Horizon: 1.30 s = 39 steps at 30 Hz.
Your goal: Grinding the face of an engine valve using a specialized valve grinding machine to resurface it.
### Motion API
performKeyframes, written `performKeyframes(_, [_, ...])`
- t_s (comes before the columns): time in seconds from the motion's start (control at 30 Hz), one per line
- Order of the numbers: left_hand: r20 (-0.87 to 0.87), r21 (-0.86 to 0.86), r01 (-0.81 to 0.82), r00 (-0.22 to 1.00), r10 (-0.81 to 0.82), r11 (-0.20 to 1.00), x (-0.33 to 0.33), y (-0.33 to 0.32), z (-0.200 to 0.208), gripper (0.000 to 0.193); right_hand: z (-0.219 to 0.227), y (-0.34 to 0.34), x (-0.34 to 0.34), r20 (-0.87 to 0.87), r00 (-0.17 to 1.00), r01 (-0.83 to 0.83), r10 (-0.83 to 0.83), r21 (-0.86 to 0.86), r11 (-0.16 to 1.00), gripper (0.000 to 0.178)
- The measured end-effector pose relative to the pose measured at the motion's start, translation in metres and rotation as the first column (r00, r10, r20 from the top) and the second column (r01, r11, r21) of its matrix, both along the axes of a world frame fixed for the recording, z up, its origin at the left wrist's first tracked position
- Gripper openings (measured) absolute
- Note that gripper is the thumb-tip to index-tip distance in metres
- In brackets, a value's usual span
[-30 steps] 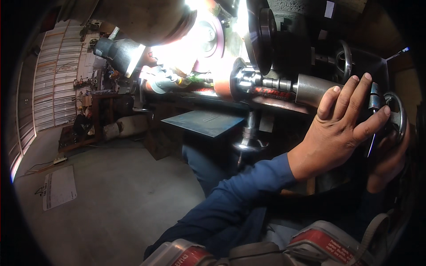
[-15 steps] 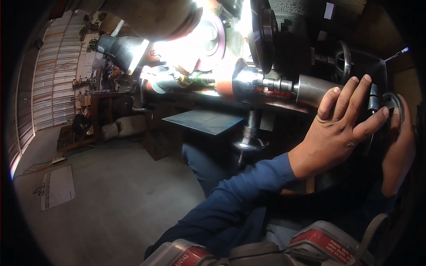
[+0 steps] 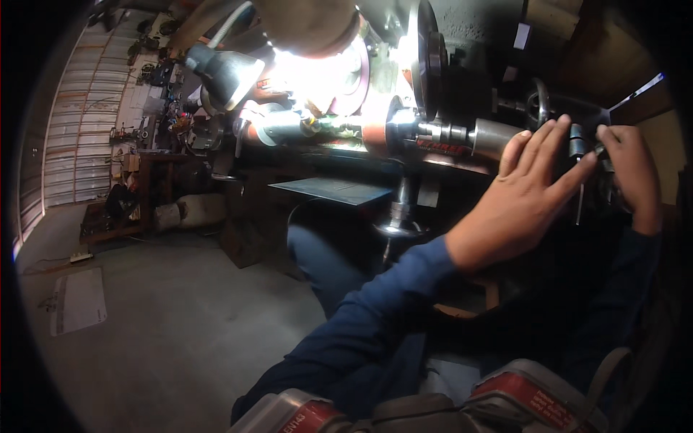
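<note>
My left hand [image 3: 516, 198] lies with its fingers stretched out along a grey metal cylinder [image 3: 497, 137] on the machine's right side. A small upright lever with a bluish grip [image 3: 576, 141] stands just beyond its fingertips and thumb. My right hand [image 3: 637, 169] is at the far right, fingers bent around a dark handwheel [image 3: 612, 189], mostly hidden by shadow and the hand. Left of the cylinder, a stepped metal shaft [image 3: 442, 133] runs toward a round metal flange [image 3: 397, 130] under bright light.
A work lamp [image 3: 225, 76] glares on a pinkish grinding wheel [image 3: 354, 76]. A second handwheel [image 3: 540, 101] stands behind my left hand. Below the machine are a flat metal plate [image 3: 332, 190] and a chrome handwheel [image 3: 398, 225]. A white board [image 3: 78, 302] lies on the floor at left.
The view has shifted slightly. Both hands appear further left in the picture; my right hand has moved up around the handwheel's rim. My left hand stays flat by the cylinder.
</note>
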<state>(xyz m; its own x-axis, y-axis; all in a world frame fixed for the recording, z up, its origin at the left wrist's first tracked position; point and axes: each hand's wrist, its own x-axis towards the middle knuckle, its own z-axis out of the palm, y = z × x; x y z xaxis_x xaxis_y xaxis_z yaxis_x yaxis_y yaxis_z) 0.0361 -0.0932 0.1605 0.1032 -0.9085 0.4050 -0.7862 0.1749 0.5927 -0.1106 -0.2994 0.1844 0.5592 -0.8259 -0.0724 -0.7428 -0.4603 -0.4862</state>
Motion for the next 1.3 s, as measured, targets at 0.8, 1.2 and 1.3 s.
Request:
performKeyframes(0.8, [-0.032,0.047,-0.709,0.703,0.71,0.704,0.342,0.205,-0.016,0.024,0.025,0.075,-0.011,-0.075,0.994,0.037,-0.074,-0.404,0.914,0.033])
performKeyframes(1.2, [0.28,-0.381,-0.692,0.545,0.79,0.613,0.288,0.21,-0.005,0.027,-0.049,0.124,-0.039,0.334,0.939,0.216,0.083,-0.759,0.614,0.038])
performKeyframes(1.3, [0.397,-0.382,-0.548,0.63,0.668,0.744,0.224,0.208,-0.001,0.039,-0.046,0.121,-0.044,0.303,0.949,0.175,0.09,-0.741,0.649,0.038])
